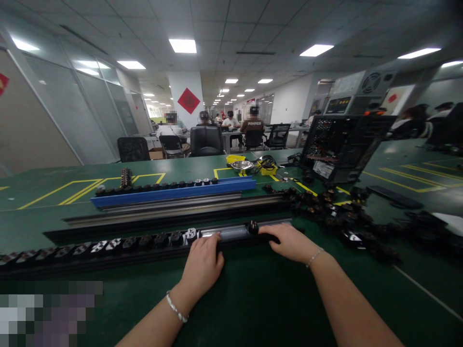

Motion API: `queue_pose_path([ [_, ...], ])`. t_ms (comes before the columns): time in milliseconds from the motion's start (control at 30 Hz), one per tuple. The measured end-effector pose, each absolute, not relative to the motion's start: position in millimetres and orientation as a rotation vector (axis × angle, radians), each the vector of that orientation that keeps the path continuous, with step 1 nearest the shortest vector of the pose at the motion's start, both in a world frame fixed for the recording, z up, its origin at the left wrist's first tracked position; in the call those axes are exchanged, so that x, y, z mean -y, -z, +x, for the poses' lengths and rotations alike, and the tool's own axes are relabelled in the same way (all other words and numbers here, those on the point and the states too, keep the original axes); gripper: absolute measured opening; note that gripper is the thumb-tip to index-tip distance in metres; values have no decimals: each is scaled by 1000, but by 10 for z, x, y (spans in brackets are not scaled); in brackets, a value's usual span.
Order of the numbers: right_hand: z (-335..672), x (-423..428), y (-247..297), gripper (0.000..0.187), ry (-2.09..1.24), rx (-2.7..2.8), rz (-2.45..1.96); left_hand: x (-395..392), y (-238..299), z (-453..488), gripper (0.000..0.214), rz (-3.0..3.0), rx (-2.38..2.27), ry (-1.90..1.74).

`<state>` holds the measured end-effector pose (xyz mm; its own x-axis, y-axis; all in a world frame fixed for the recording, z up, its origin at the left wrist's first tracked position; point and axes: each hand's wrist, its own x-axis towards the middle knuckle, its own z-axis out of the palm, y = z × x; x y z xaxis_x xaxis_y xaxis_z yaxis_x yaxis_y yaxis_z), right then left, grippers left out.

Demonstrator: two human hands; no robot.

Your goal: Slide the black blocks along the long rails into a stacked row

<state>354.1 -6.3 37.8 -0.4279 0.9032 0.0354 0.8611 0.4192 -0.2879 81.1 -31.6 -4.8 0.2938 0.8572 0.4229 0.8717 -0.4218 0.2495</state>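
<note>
A long black rail [233,234] lies across the green table before me, its near stretch filled with a row of black and white socket-like modules [130,243]. My left hand [204,260] grips the rail's near side, its fingers curled over the edge beside a white module [191,234] and its thumb towards me. One separate black round module [252,227] with small metal prongs on top sits in the rail farther right. The outstretched fingertips of my right hand [289,241] touch this module's right side, with the thumb apart and lower. The right hand's other fingers are partly hidden.
Behind lie more dark rails [181,212] and a blue rail [173,190] carrying modules. A pile of loose black modules [340,212] spreads to the right. Farther back stand a metal bowl [242,166], yellow trays [268,168] and an open computer case [340,149]. Several people sit beyond.
</note>
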Motion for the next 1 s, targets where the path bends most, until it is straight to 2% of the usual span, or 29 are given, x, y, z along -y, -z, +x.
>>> queue_pose_path([
  [433,3669,54,-356,44,-349,2410,-1574,320,36,819,36,-2522,1698,778],
  [633,3599,6,-286,27,-280,2147,-1522,325,32,831,36,-2509,1677,785],
  [800,3201,-45,-145,46,-95,1864,-1725,325,43,849,35,-2492,1709,799],
  [1000,2989,-75,-29,38,42,1798,-1825,322,41,867,34,-2499,1730,779],
])
